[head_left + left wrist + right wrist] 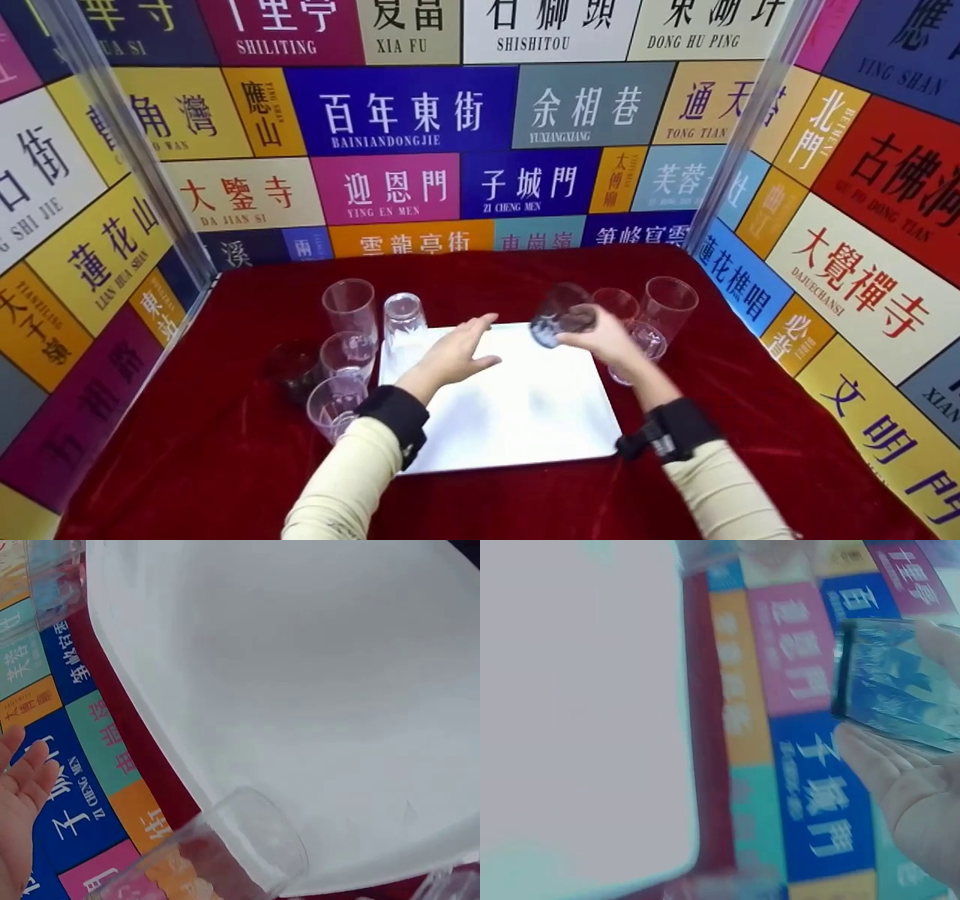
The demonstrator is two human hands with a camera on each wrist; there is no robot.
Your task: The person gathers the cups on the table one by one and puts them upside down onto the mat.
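Note:
My right hand (609, 341) grips a dark tinted glass (559, 313) above the back right part of a white tray (517, 405). In the right wrist view the same glass (900, 686) sits between the thumb and fingers of the right hand (922, 795), tilted. Over the tray's left part, my left hand (454, 356) is held with its fingers extended, holding nothing; in the left wrist view part of this hand (22, 817) shows at the edge. A clear glass (405, 322) stands at the tray's back left corner, close to the left hand.
Left of the tray stand several clear glasses (349, 304) and a dark bowl-like glass (294, 371). More clear glasses (671, 304) stand to its right, partly behind the right hand. Red cloth (225, 420) covers the table, and printed panels (405, 105) enclose it.

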